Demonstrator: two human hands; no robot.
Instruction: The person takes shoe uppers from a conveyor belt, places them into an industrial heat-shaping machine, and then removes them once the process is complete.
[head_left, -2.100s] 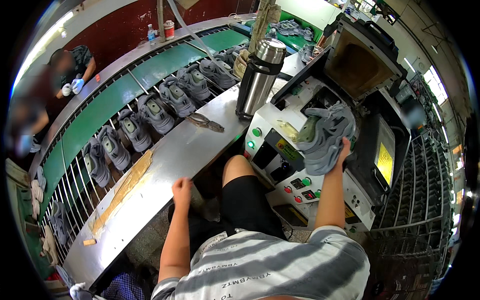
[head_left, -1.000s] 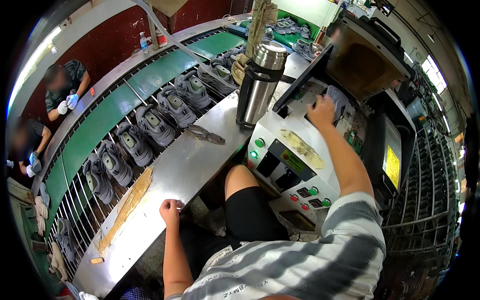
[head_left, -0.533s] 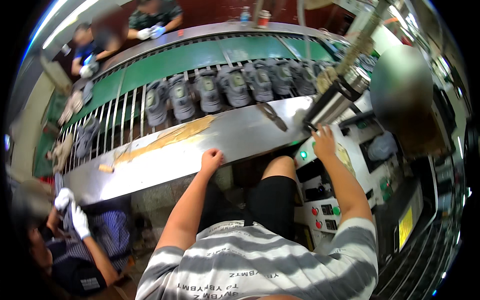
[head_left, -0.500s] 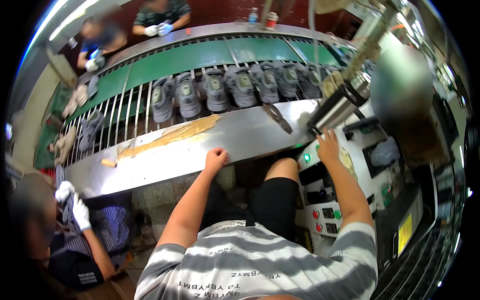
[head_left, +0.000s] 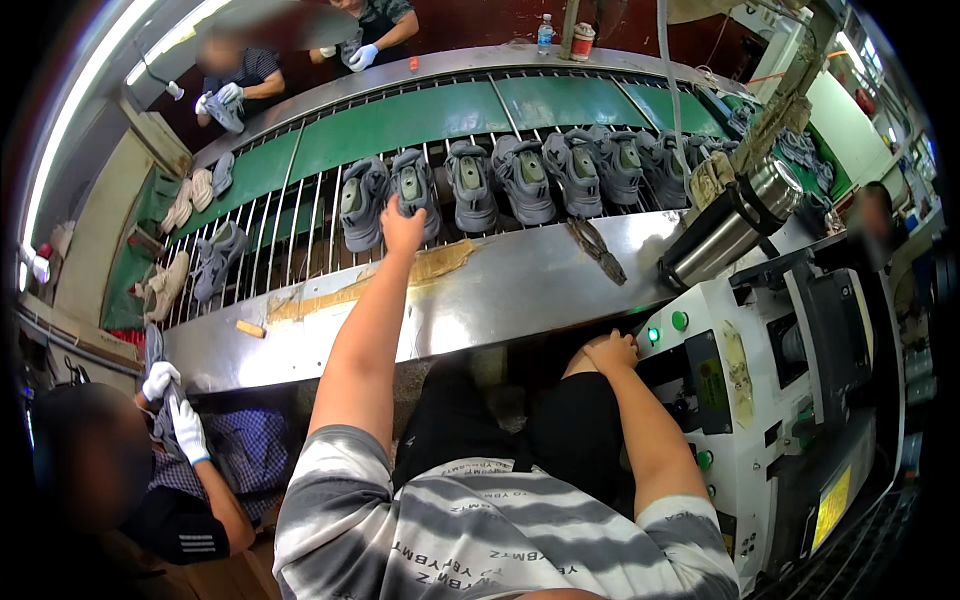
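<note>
My left hand (head_left: pixel 404 228) reaches over the metal ledge, its fingers closed on the heel end of a grey sneaker (head_left: pixel 411 178). That sneaker stands in a row of similar ones on the roller conveyor (head_left: pixel 283 235), heels toward me. Close on its left is another grey sneaker (head_left: pixel 361 215); a further grey sneaker (head_left: pixel 471 190) stands to its right. My right hand (head_left: pixel 610 352) rests on my knee beside the white machine, its fingers loosely extended with nothing in them.
Along the ledge (head_left: pixel 330 340) lie brown tape and a dark strap-like object (head_left: pixel 597 250). A steel flask (head_left: pixel 730 225) leans at the right, above the white control machine (head_left: pixel 715 350). Gloved co-workers handle shoes at the lower left and across the green belt (head_left: pixel 400 120).
My left hand has moved forward from the ledge's near edge to the sneaker. The right hand has come off the machine's top and down onto my knee. The view has shifted.
</note>
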